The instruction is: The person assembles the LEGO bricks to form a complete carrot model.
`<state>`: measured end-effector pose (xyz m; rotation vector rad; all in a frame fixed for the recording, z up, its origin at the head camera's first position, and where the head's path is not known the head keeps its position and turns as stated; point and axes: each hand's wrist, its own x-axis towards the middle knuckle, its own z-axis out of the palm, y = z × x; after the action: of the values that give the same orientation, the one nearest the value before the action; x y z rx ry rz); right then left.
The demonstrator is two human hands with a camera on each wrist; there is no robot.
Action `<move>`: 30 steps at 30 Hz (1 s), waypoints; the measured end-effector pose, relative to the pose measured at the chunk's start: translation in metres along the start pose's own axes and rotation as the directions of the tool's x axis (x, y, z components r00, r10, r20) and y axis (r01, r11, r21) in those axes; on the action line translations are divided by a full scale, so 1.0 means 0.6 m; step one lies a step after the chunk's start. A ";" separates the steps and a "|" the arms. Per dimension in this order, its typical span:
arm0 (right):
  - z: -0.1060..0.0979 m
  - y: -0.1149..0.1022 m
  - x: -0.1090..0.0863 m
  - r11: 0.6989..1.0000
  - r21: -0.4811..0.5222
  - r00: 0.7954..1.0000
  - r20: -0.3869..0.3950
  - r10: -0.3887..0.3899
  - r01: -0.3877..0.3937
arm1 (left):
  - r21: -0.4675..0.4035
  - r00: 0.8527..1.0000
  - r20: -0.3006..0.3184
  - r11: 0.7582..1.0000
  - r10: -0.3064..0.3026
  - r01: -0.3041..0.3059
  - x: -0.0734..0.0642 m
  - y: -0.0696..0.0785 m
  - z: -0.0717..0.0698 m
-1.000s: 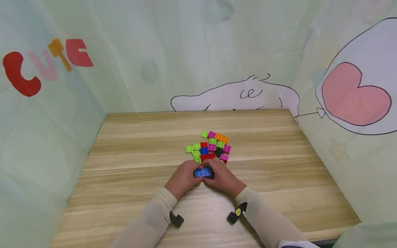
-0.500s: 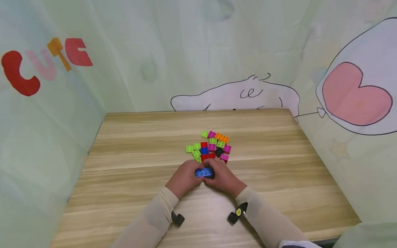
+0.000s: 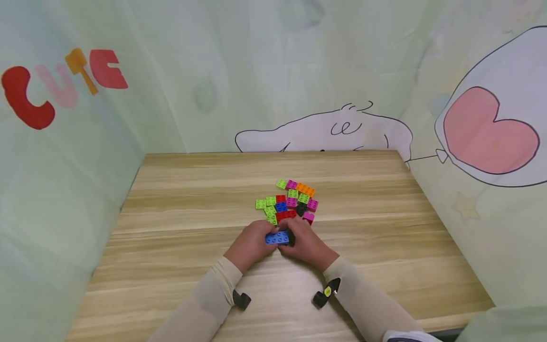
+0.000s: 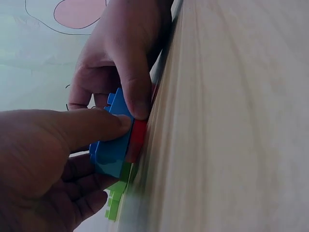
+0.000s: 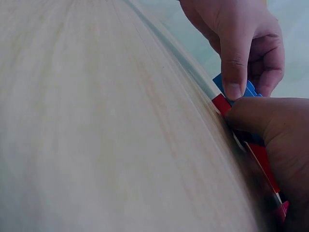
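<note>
A light blue building brick [image 3: 277,238] with studs on top lies between both hands, low over the table. My left hand [image 3: 251,243] pinches its left side; in the left wrist view the thumb presses flat along the brick's near face. My right hand [image 3: 306,241] grips around the brick's other end, thumb in front and fingers behind. Something dark [image 3: 292,237] shows inside the right hand's grip, mostly hidden. Just under the blue brick, a red brick [image 5: 220,103] appears in the right wrist view; whether it is joined to the blue one, I cannot tell.
Right behind the hands lies a cluster of bricks: a long red one [image 3: 285,215], a dark blue one [image 3: 280,207], a black one [image 3: 301,209], an orange one [image 3: 305,189], and several lime [image 3: 260,204] and magenta [image 3: 313,205] ones. Printed fabric borders the wooden table [image 3: 179,190].
The blue brick and my left hand have shifted slightly left, and more of the dark part shows at the brick's right end. The other bricks stay put.
</note>
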<state>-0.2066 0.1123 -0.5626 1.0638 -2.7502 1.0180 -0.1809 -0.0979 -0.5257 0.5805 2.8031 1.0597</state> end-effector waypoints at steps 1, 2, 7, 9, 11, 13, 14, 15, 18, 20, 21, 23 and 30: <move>0.000 0.000 0.000 1.000 -0.002 1.000 0.002 0.007 -0.007 | -0.002 1.000 0.002 1.000 -0.002 0.002 0.000 0.000 0.000; 0.000 0.000 0.001 1.000 0.000 1.000 0.004 0.013 -0.013 | -0.003 1.000 0.003 1.000 -0.001 0.001 0.000 0.000 0.001; 0.000 0.002 0.000 1.000 0.016 1.000 0.005 0.017 -0.017 | -0.001 1.000 -0.019 1.000 0.010 -0.010 0.002 -0.001 0.005; -0.001 0.004 -0.004 1.000 0.029 1.000 -0.006 -0.001 0.001 | -0.001 1.000 -0.022 1.000 0.010 -0.010 0.001 -0.002 0.007; -0.002 0.006 -0.007 0.998 0.051 0.998 -0.049 -0.045 0.048 | 0.001 0.999 -0.021 1.000 0.027 -0.027 0.000 -0.004 0.010; -0.004 0.008 -0.006 0.993 0.069 0.990 -0.117 -0.084 0.092 | 0.003 0.999 -0.018 1.000 0.029 -0.029 -0.001 -0.007 0.012; -0.005 0.010 -0.003 0.992 0.059 0.984 -0.151 -0.100 0.110 | 0.008 0.999 -0.017 1.000 0.029 -0.029 -0.002 -0.009 0.013; -0.006 0.011 0.003 0.991 0.043 0.978 -0.175 -0.114 0.123 | 0.009 0.999 -0.018 1.000 0.029 -0.029 -0.003 -0.012 0.013; -0.010 0.015 0.027 0.992 -0.076 0.977 -0.181 -0.116 0.103 | 0.010 1.000 -0.015 1.000 0.023 -0.022 -0.004 -0.018 0.011; -0.013 0.018 0.044 0.980 -0.185 0.987 -0.127 -0.098 0.074 | 0.015 1.000 -0.007 1.000 0.023 -0.023 -0.004 -0.021 0.008; -0.016 0.018 0.050 0.971 -0.229 0.991 -0.096 -0.089 0.065 | 0.016 1.000 -0.002 1.000 0.026 -0.026 -0.003 -0.021 0.007; -0.021 0.020 0.057 0.953 -0.299 0.996 -0.058 -0.070 0.049 | 0.024 0.999 0.002 0.999 0.038 -0.038 -0.002 -0.022 0.008; -0.032 0.020 0.061 0.932 -0.362 0.999 -0.041 -0.010 -0.005 | 0.016 0.998 -0.012 0.998 0.054 -0.053 0.000 -0.020 0.008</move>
<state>-0.2458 0.1083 -0.5455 0.9720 -2.7486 0.4906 -0.1838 -0.1031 -0.5368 0.6566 2.8241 1.0552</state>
